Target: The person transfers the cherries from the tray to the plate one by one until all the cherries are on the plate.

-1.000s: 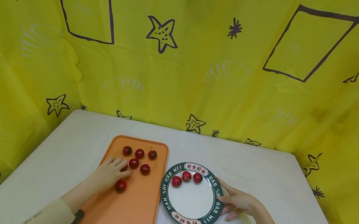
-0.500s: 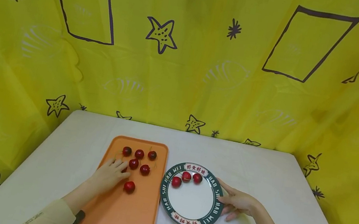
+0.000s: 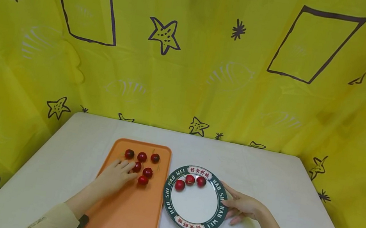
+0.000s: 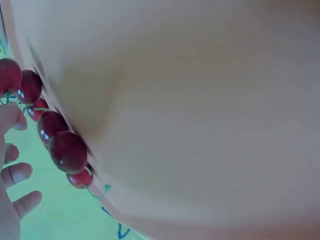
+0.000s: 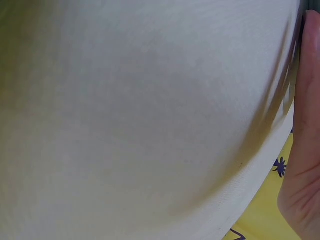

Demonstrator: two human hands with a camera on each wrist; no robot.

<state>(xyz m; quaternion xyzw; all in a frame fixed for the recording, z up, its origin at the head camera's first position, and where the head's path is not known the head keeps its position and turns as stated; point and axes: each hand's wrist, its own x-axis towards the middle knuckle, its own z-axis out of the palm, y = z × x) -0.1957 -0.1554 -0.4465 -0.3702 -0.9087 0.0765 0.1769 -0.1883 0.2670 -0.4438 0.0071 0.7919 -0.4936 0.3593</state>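
Note:
On the orange tray [image 3: 132, 216] lie several red cherries [image 3: 155, 158] with stems. My left hand [image 3: 114, 178] is low over the tray's left side, palm down, with fingers extended towards the cherries. One cherry [image 3: 143, 180] sits just beyond the thumb; another [image 3: 137, 167] is partly covered by the fingertips. In the left wrist view the fingers [image 4: 17, 174] are spread apart, and a near cherry [image 4: 9, 77] is right by the thumb. My right hand [image 3: 244, 205] holds the right rim of a green-bordered white plate [image 3: 219, 214], thumb on top and other fingers beneath the edge.
Three cherries [image 3: 190, 179] lie towards the back left of the plate's white centre. Tray and plate stand side by side on a white-covered table [image 3: 259, 172]. A yellow patterned curtain [image 3: 188, 75] rises behind the table and on both sides.
A loose cherry has rolled right, then back across the tray, coming close to the others. My left hand has shifted slightly right. The right hand and the plate stay put.

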